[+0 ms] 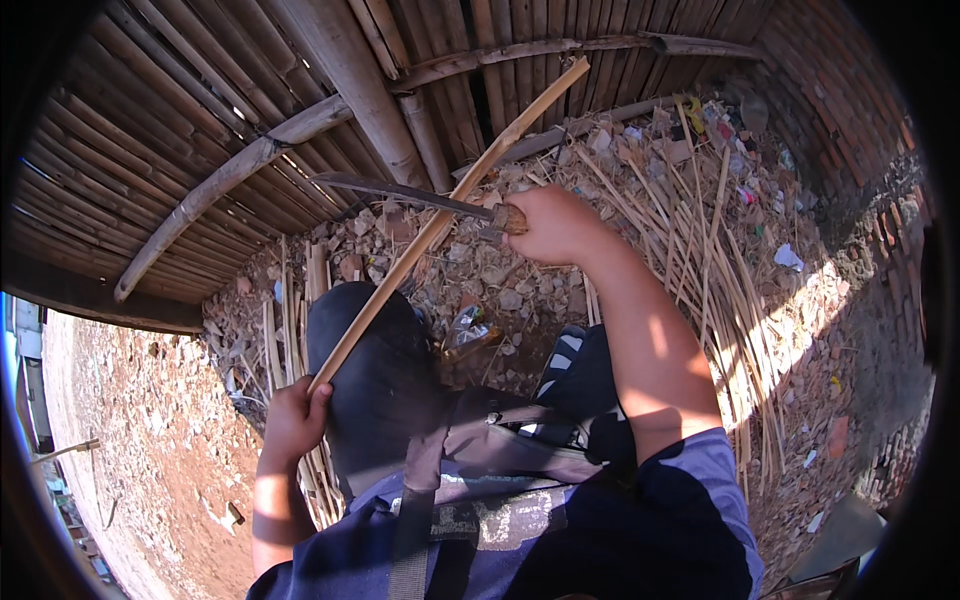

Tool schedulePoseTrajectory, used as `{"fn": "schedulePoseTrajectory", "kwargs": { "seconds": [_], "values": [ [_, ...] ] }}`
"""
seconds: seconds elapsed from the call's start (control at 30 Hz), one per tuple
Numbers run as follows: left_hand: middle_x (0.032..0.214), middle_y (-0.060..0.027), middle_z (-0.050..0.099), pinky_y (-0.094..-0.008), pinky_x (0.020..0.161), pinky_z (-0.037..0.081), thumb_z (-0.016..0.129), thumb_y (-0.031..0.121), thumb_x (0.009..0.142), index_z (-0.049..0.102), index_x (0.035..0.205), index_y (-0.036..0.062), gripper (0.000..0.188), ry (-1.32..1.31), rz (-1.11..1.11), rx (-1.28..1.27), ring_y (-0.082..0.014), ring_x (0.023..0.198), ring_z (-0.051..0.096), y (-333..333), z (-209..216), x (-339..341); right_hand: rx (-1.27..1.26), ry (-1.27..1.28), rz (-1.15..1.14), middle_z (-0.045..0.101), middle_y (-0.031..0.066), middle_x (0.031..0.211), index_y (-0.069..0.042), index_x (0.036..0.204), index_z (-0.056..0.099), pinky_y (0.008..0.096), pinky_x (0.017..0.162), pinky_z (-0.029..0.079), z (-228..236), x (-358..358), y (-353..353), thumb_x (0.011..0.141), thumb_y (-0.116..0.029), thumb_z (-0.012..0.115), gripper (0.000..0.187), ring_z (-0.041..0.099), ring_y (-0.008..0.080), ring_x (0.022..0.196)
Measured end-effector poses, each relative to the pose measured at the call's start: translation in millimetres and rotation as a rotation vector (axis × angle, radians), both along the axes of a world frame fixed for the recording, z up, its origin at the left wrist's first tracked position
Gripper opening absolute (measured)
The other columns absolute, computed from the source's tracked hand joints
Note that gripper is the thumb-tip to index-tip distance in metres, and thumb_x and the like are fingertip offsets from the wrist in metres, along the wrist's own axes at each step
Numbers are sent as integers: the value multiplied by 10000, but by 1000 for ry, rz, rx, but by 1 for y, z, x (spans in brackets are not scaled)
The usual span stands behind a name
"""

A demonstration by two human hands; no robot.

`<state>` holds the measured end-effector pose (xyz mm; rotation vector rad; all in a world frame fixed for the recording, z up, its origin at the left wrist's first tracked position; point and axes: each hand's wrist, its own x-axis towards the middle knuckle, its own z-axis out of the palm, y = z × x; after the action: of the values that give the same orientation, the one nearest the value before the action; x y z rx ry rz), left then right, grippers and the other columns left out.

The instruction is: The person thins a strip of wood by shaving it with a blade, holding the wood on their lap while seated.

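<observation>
A long, pale split bamboo strip [400, 268] slants up across my lap, from lower left to far upper right. My left hand [293, 420] grips its near end, thumb along the strip, beside my left knee. In my right hand [556, 226] is a machete [385, 188], held by its short wooden handle. The dark blade points left and crosses the strip at about its upper middle. Blade and strip meet or nearly meet there; whether they touch I cannot tell. The fingertips of my right hand are partly hidden around the handle.
Many bamboo strips [715, 260] lie heaped on the right, and more strips [318, 485] lie by my left leg. Rubble covers the ground, with a clear plastic wrapper [467, 332] between my legs. A bamboo wall [170, 135] rises ahead, a brick wall [845, 110] to the right.
</observation>
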<state>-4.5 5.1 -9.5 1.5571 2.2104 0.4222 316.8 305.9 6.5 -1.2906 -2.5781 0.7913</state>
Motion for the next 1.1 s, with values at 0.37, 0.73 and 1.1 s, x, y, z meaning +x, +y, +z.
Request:
{"fn": "schedulePoseTrajectory", "kwargs": {
  "seconds": [0.37,0.73,1.1],
  "values": [
    [630,-240,577,-486,574,455,587,367,1003,586,814,-14,425,-29,11,1,-473,644,607,-1,-2,2,-24,43,9,692,222,980,-20,1081,685,464,857,531,-6,-7,-4,809,-280,747,381,666,405,960],
    [629,-239,572,-481,568,447,581,373,1005,599,825,-11,424,-14,-23,-8,-464,631,602,2,1,1,-20,15,16,699,217,1002,-33,1119,688,464,866,531,-7,-2,3,808,-291,757,410,674,396,973],
    [615,-213,579,-472,586,471,550,444,1013,611,838,-4,485,4,-19,-10,-436,627,625,0,0,0,-90,48,16,701,217,974,-34,1068,697,447,857,532,-3,-6,0,802,-268,757,360,675,391,945]
  ]
}}
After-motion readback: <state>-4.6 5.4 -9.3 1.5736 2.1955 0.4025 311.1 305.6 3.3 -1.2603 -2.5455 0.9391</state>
